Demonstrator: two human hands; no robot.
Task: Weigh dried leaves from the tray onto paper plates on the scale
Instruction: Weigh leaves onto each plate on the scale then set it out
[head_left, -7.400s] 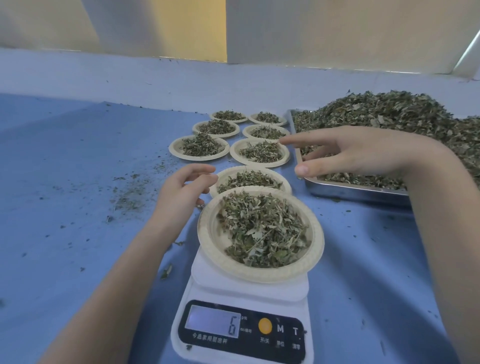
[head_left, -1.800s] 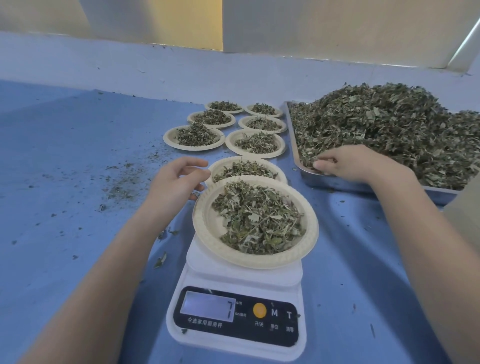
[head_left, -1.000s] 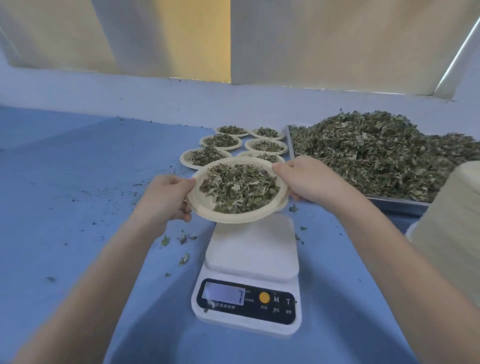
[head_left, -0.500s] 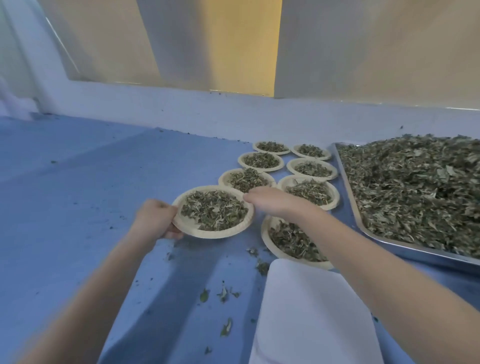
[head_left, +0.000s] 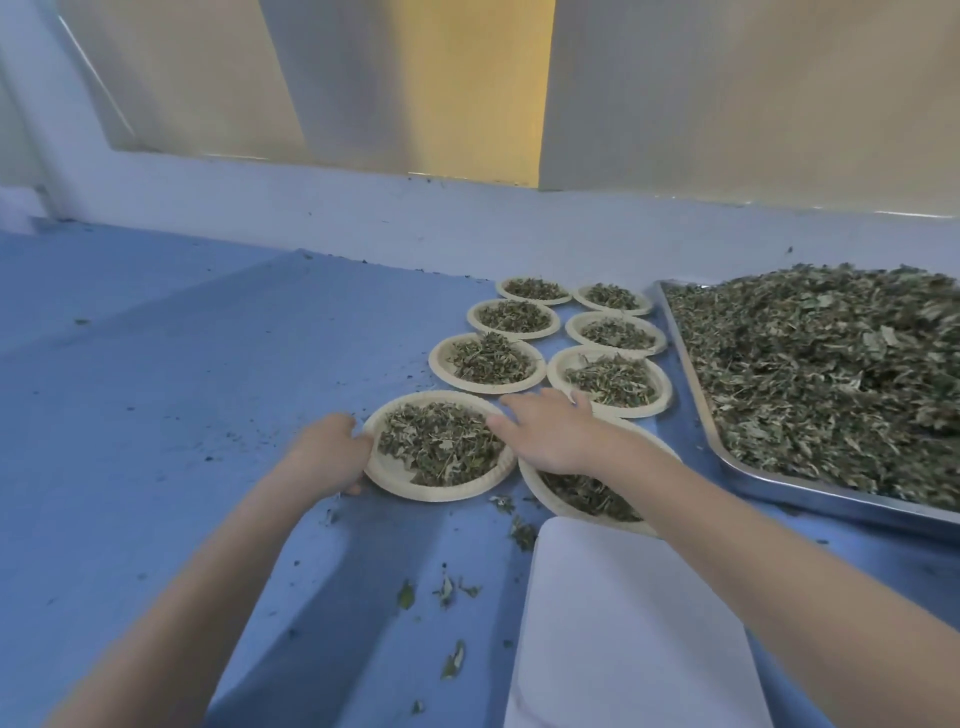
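Since 1.0 s ago, filled plate (head_left: 439, 447) went from above the scale (head_left: 631, 623) to the blue table (head_left: 156, 415), set down left of another filled plate (head_left: 587, 493), at the near end of 2 rows. Left hand (head_left: 330, 452) gripped its left rim, fingers curled round the edge. Right hand (head_left: 550, 434) rested at its right rim, fingers straight and slightly spread, likely letting go. 8 filled plates were visible; scale top was bare. Tray (head_left: 769, 480) held a large heap of dried leaves (head_left: 831, 374), so plenty of weighing looked left. Next probably a fresh plate on the scale.
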